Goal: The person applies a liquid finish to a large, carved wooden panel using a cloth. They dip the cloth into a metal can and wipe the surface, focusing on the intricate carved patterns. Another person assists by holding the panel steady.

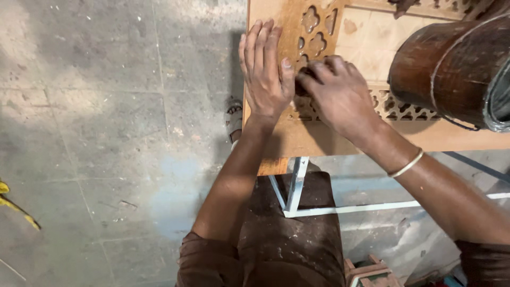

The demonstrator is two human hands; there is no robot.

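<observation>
Carved fretwork wooden panel (pixel 319 42) | left hand (pixel 265 69) flat, released | right hand (pixel 337 90) clenched, contents hidden

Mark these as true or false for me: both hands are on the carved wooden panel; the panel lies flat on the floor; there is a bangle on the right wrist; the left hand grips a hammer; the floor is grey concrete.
1. Both hands are on the carved wooden panel. True: the left hand lies flat on it, and the right hand presses on its cut-out pattern.
2. The panel lies flat on the floor. False: it rests on a white metal frame, above the floor.
3. There is a bangle on the right wrist. True.
4. The left hand grips a hammer. False: its fingers are spread flat and hold nothing.
5. The floor is grey concrete. True.
</observation>
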